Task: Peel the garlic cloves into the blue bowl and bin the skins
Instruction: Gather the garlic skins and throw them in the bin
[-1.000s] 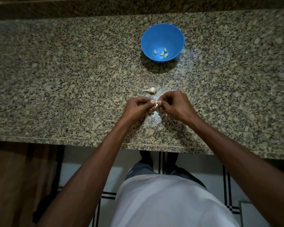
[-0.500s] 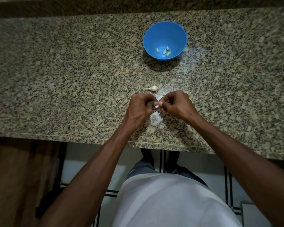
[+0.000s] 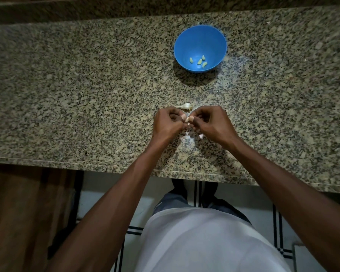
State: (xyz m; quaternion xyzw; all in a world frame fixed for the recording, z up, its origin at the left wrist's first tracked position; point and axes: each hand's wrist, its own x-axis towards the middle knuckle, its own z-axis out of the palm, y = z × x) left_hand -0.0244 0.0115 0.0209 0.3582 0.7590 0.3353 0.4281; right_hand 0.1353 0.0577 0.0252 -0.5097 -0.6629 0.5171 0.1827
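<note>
My left hand (image 3: 168,124) and my right hand (image 3: 210,122) meet over the granite counter and pinch a small garlic clove (image 3: 187,119) between their fingertips; most of the clove is hidden by the fingers. Just beyond the hands lies an unpeeled garlic clove (image 3: 185,106) with a pointed tail. Bits of pale garlic skin (image 3: 186,137) lie on the counter under the hands. Farther back stands the blue bowl (image 3: 185,50), holding several peeled cloves (image 3: 199,61).
The speckled granite counter (image 3: 77,91) runs across the whole view, its front edge close to my body. A raised granite ledge (image 3: 126,6) borders the back. Below are a wooden cabinet (image 3: 18,213) on the left and tiled floor (image 3: 98,193).
Both hands stay together on the clove, with the fingers shifting slightly as they work on it. The view has moved a little; the bowl and loose clove remain in place.
</note>
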